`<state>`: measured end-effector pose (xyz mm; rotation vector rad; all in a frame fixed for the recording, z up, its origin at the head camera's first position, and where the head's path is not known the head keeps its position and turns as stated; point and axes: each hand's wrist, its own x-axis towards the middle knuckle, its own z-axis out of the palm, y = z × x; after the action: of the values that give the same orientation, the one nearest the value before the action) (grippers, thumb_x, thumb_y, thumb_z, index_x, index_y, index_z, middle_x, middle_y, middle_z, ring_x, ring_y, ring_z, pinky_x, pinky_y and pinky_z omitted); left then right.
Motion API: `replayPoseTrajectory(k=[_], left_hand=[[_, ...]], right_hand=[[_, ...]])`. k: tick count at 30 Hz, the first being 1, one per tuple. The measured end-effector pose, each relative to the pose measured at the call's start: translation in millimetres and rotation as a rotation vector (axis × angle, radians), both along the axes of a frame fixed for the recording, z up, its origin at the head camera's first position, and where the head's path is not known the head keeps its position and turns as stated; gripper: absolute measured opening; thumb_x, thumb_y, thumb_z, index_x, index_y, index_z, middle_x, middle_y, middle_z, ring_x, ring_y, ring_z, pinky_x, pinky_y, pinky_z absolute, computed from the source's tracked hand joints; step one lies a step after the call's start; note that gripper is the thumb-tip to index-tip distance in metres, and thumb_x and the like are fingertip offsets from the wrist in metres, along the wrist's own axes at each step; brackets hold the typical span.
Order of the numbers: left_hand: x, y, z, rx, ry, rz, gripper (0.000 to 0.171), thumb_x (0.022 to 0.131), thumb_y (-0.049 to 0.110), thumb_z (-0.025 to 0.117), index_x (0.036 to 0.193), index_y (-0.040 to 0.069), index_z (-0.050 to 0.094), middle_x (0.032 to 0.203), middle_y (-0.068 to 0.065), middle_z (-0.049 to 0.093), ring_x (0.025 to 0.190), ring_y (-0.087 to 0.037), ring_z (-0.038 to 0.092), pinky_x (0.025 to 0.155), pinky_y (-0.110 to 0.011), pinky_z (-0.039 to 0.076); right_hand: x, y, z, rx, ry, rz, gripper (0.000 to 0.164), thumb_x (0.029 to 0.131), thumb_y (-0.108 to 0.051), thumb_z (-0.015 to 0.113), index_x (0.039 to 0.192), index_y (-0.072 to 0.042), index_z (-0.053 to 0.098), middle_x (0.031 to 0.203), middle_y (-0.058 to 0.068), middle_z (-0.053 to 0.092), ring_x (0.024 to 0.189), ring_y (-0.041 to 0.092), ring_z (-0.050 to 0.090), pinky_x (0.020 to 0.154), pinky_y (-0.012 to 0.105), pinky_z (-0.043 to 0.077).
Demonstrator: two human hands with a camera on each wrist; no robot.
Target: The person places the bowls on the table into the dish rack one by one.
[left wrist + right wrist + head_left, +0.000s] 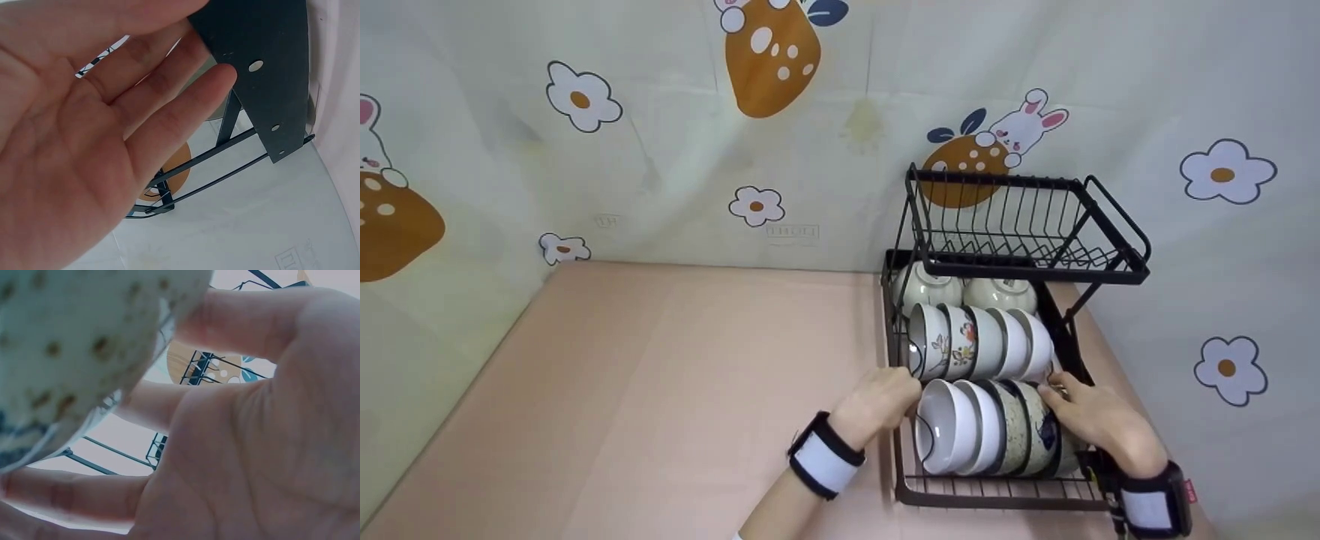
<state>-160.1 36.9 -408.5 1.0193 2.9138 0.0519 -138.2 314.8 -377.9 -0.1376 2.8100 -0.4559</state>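
Note:
A black two-tier dish rack [997, 499] holds two rows of bowls on its lower tier. White bowls [949, 427] and speckled bowls [1031, 431] with dark rims stand on edge in the front row. Between the rows, at the left side, my left hand [877, 409] curls its fingers at the wire divider [916, 364]; the rack's side wall partly hides its fingertips in the left wrist view. Opposite it, my right hand [1099, 424] pinches the divider's right end, its thumb beside a speckled bowl. That bowl covers part of the right hand's grip in the right wrist view.
Behind the front row stand patterned and white bowls [960, 345]. Two upturned bowls [930, 289] sit at the back, under the raised upper tier [1035, 266]. The pink tabletop [697, 375] extends to the left, and a printed cloth [660, 150] hangs behind.

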Motion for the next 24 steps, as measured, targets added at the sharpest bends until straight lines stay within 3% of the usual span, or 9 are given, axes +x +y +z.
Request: replayPoseTrajectory(k=[8, 13, 18, 24], left_hand=[[0.4, -0.7, 0.0, 0.009, -0.001, -0.001, 0.018, 0.069, -0.005, 0.075, 0.071, 0.012, 0.069, 0.073, -0.001, 0.063, 0.061, -0.012, 0.055, 0.052, -0.017, 0.045], [0.7, -0.3, -0.1, 0.018, -0.003, 0.001, 0.018, 0.070, -0.005, 0.075, 0.071, 0.012, 0.069, 0.073, -0.001, 0.063, 0.061, -0.012, 0.054, 0.052, -0.017, 0.045], [0.2, 0.1, -0.1, 0.020, -0.009, 0.004, 0.018, 0.070, -0.006, 0.074, 0.072, 0.011, 0.069, 0.072, -0.001, 0.063, 0.060, -0.012, 0.054, 0.050, -0.017, 0.044], [-0.5, -0.2, 0.5, 0.018, -0.007, 0.007, 0.021, 0.069, -0.010, 0.069, 0.070, 0.011, 0.065, 0.070, -0.002, 0.061, 0.059, -0.013, 0.053, 0.049, -0.018, 0.043]], right_hand=[[0.7, -1.5, 0.6, 0.005, 0.018, 0.001, 0.060, 0.101, -0.047, 0.036, 0.135, 0.003, 0.044, 0.120, 0.041, 0.050, 0.104, 0.059, 0.050, 0.078, 0.068, 0.042], [0.1, -3.8, 0.0, 0.019, 0.068, 0.017, 0.053, 0.101, -0.038, 0.041, 0.131, 0.005, 0.047, 0.119, 0.040, 0.051, 0.106, 0.058, 0.049, 0.082, 0.067, 0.042], [-0.7, -7.8, -2.5, 0.020, 0.171, 0.036, 0.044, 0.100, -0.028, 0.047, 0.125, 0.007, 0.051, 0.114, 0.037, 0.056, 0.101, 0.055, 0.053, 0.079, 0.063, 0.045], [0.1, -18.6, -2.5, -0.004, 0.301, 0.036, 0.026, 0.095, -0.022, 0.056, 0.109, -0.001, 0.057, 0.102, 0.027, 0.061, 0.089, 0.047, 0.059, 0.069, 0.058, 0.049]])
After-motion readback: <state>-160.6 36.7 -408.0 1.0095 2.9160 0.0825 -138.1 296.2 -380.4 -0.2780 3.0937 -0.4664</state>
